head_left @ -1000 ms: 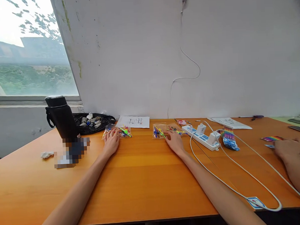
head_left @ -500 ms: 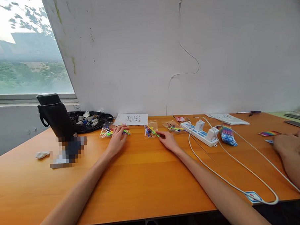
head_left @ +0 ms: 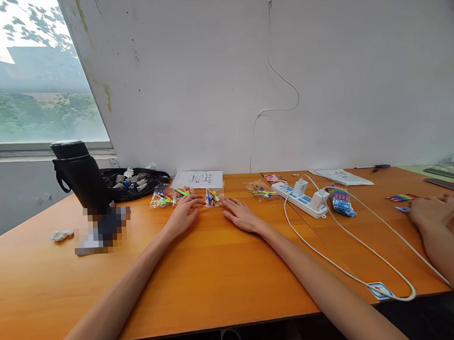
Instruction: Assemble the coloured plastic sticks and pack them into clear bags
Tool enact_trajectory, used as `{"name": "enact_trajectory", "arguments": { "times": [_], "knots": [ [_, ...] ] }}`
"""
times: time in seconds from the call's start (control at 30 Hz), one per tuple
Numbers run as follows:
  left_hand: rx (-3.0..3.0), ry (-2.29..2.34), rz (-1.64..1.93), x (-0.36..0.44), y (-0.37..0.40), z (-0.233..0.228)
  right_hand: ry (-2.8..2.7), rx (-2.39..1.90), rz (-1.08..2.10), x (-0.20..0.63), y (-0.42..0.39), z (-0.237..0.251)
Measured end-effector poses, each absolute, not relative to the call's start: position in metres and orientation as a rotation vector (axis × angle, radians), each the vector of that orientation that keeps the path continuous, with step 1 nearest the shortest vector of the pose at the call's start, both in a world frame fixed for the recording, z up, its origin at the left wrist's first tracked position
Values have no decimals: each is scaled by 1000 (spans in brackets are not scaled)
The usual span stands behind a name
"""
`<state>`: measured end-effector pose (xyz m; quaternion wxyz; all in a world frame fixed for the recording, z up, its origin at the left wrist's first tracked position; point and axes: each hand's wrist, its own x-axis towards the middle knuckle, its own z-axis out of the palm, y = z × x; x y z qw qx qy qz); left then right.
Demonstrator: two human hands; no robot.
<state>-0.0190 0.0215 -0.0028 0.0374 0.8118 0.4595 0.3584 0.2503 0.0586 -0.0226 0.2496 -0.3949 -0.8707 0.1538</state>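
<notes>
Several clear plastic bags of small colourful plastic pieces lie in a row on the table. My left hand (head_left: 183, 215) rests on the table with its fingers stretched out, just below the second bag (head_left: 182, 193) and reaching to the left side of the third bag (head_left: 213, 197). The leftmost bag (head_left: 161, 197) lies beside the second. My right hand (head_left: 241, 215) lies flat with fingers spread, its fingertips at the right edge of the third bag. Farther right, away from both hands, is another bag (head_left: 261, 190).
Behind the bags are a printed paper (head_left: 201, 179) and a black plastic bag of rubbish (head_left: 137, 186). A black flask (head_left: 82, 176) stands left. To the right are a white power strip (head_left: 301, 201) with cables, a blue packet (head_left: 342, 202) and another person's hands (head_left: 434, 211).
The third bag has shifted left, closer to the second one. My right hand has moved left with it and its fingers are now spread. My left hand has drawn back off the second bag.
</notes>
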Motion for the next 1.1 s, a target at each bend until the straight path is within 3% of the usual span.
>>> {"name": "enact_trajectory", "arguments": {
  "times": [0.13,0.43,0.67,1.1],
  "knots": [
    [2523,1250,970,-11,16,-2,-2344,-1121,339,244,54,-24],
    [2631,1203,704,-6,15,-15,-1821,-1602,-265,298,74,-13],
    [2604,1329,717,-5,20,-25,-1664,-1940,-86,337,90,-16],
    [2582,1504,845,-4,26,-37,-1668,-1623,128,323,90,-10]
  ]
}}
